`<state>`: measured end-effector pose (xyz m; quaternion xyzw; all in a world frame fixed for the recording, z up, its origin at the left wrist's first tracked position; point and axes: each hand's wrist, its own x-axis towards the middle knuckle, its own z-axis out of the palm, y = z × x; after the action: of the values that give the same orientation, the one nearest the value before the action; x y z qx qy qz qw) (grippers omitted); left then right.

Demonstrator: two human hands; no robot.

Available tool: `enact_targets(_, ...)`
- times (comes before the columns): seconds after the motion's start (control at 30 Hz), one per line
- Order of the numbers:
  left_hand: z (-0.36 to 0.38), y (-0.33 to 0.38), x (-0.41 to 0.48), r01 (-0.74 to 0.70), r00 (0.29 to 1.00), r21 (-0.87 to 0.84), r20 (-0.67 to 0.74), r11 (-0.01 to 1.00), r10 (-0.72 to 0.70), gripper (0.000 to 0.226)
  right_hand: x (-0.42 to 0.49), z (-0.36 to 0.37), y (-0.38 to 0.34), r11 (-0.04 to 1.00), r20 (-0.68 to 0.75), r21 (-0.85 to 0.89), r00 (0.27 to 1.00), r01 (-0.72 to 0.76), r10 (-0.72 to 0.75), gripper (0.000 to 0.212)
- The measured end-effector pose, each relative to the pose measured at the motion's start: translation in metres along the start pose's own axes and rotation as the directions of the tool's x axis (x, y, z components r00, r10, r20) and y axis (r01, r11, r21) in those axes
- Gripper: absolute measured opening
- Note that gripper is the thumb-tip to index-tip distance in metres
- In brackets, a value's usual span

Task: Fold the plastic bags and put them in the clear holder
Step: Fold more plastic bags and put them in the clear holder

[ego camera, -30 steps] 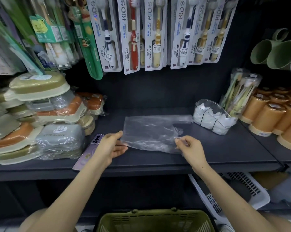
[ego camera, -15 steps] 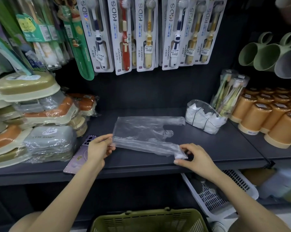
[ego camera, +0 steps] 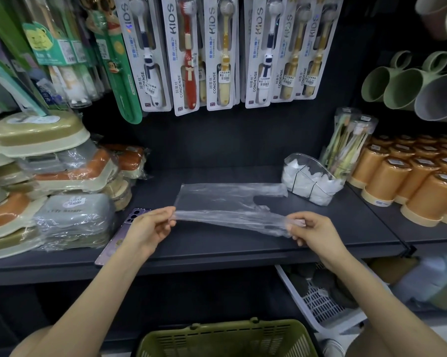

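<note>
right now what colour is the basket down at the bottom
Olive green: the basket, seen in the head view.

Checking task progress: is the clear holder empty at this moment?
No: folded white bags sit inside the clear holder, while the left hand and right hand pinch another plastic bag.

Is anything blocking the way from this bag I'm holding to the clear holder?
Nothing visible. Only bare shelf lies between the plastic bag and the clear holder, which already holds folded bags.
</note>
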<state>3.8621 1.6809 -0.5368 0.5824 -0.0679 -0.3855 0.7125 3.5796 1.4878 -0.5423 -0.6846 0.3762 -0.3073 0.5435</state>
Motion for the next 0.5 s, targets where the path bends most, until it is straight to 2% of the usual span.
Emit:
enact_targets(0.07, -0.003, -0.001, 0.001, -0.033, 0.999, 0.064, 0.001, 0.997, 0.033, 0.012, 0.001, -0.008, -0.004, 0.995, 0.032, 0.087, 0.999, -0.044, 0.041, 0.020)
enact_targets(0.17, -0.005, -0.004, -0.001, -0.060, 0.998, 0.100, 0.016, 0.993, 0.059, 0.009, 0.003, -0.020, -0.007, 0.982, 0.127, 0.113, 0.983, -0.149, 0.134, 0.022)
enact_targets(0.3, -0.005, -0.007, -0.004, -0.008, 1.000, -0.021, 0.030, 1.000, 0.009, 0.012, 0.003, -0.022, -0.007, 0.941, 0.126, 0.180, 0.956, -0.285, 0.266, 0.027)
enact_targets(0.37, -0.005, -0.010, -0.006, 0.009, 1.000, -0.022, 0.029, 1.000, -0.009, 0.012, 0.002, -0.021, -0.008, 0.917, 0.106, 0.235, 0.946, -0.322, 0.306, 0.031)
enact_targets(0.5, -0.007, -0.020, -0.008, -0.048, 0.998, 0.173, -0.026, 0.984, 0.053, 0.008, -0.002, -0.021, -0.010, 0.816, 0.167, 0.410, 0.913, -0.407, 0.372, 0.016)
